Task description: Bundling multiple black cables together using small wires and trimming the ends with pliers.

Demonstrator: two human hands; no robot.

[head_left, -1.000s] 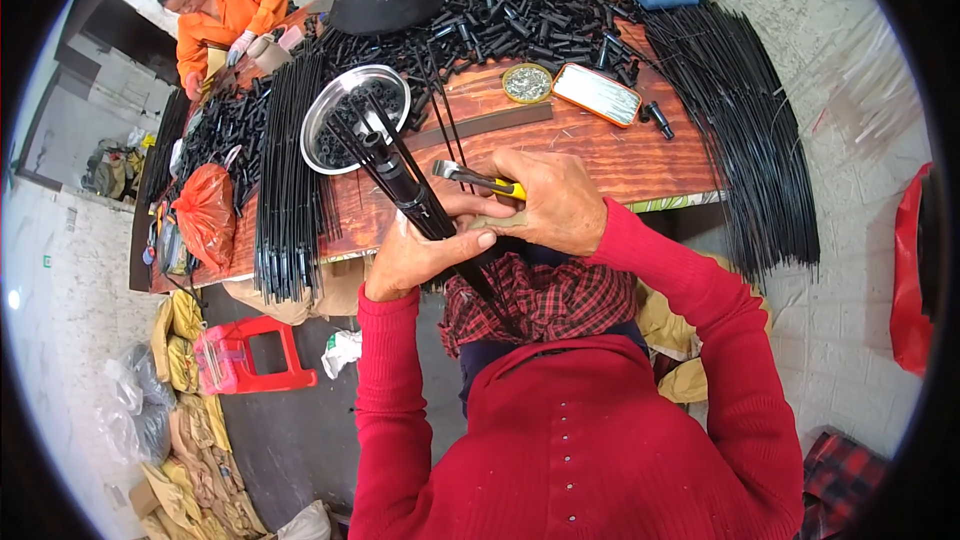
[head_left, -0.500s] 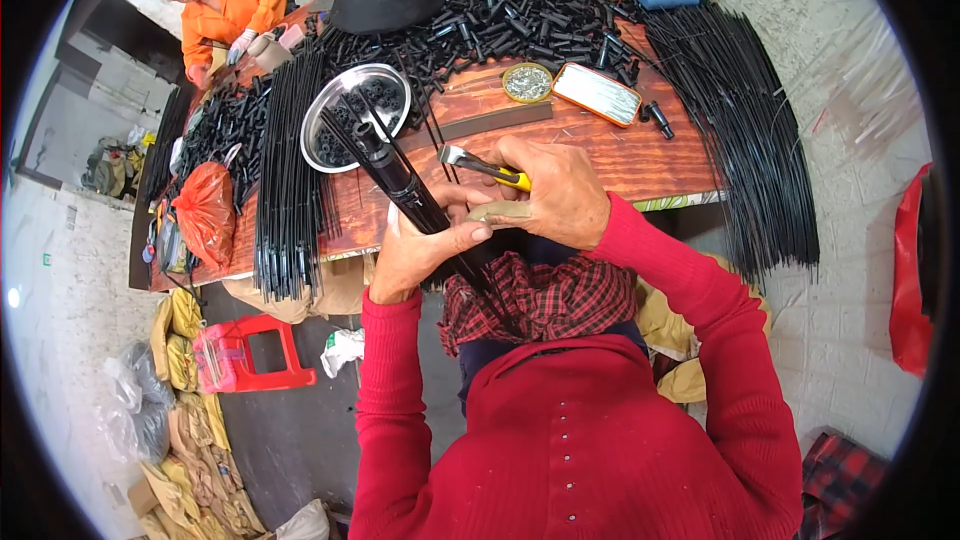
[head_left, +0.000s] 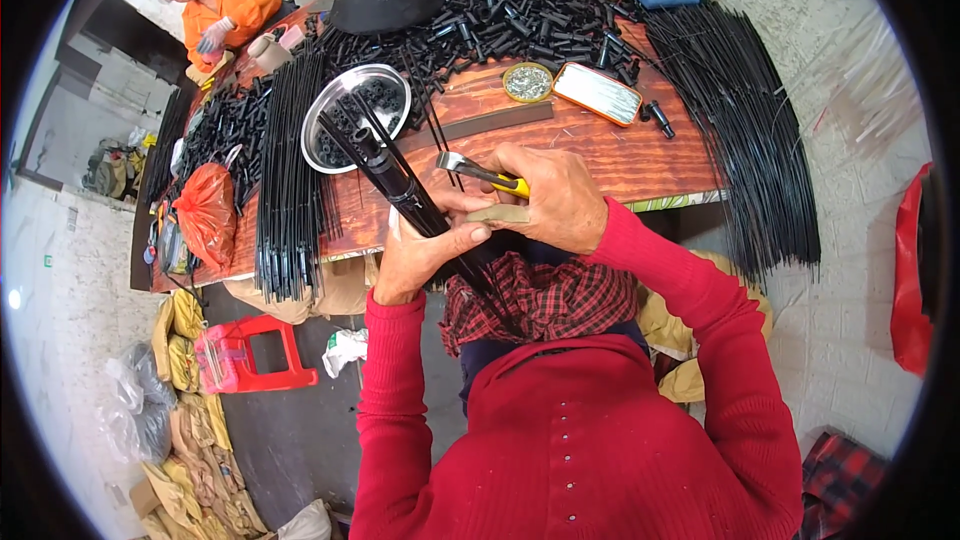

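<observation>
A closed umbrella frame [head_left: 405, 190], made of thin black ribs around a black tubular fitting, slants from my lap toward the table. My left hand [head_left: 420, 252] is wrapped round its ribs. In my right hand [head_left: 562, 195] are pliers [head_left: 468, 166] with a metal head and yellow-and-black handles, their head pointing left beside the fitting. Wrappings cover some of my fingers, and the fingertips of both hands come close together next to the frame. Whatever small piece may be between those fingertips is hidden. The lower ends of the ribs rest against a red checked cloth [head_left: 540, 300] on my lap.
On the wooden table [head_left: 620, 165] stand a steel bowl [head_left: 322, 145] of small black parts, a round tin [head_left: 528, 82] and a tray of pins [head_left: 597, 95]. Black fittings [head_left: 520, 20] pile behind; rib bundles [head_left: 745, 130] lie both sides. A co-worker [head_left: 235, 5] sits far left.
My hands keep nearly the same pose; the pliers' head has dipped slightly and the frame has shifted a little. The co-worker's gloved hand has moved up and left.
</observation>
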